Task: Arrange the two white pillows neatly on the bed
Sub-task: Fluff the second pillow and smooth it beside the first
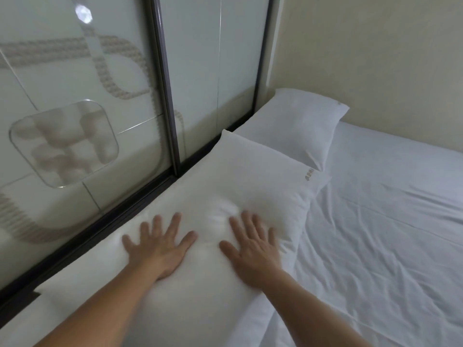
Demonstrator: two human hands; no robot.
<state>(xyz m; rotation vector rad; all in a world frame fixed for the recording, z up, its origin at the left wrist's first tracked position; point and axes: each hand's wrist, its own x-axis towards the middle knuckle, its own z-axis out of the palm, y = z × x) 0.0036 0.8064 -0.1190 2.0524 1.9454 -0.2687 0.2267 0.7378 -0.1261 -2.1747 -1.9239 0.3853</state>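
Observation:
Two white pillows lie along the head of the bed [380,236], against the sliding glass doors. The near pillow [240,176] has a small embroidered logo at its right corner. My left hand [160,246] and my right hand [253,246] both rest flat on its near half, palms down, fingers spread, pressing a dent into it. The far pillow [298,123] sits in the corner by the beige wall, its near edge tucked just behind the near pillow. Neither hand grips anything.
Frosted sliding doors [82,116] with a dark frame [165,78] run along the left, right beside the pillows. A beige wall [375,56] bounds the bed at the back. The white sheet to the right is wrinkled.

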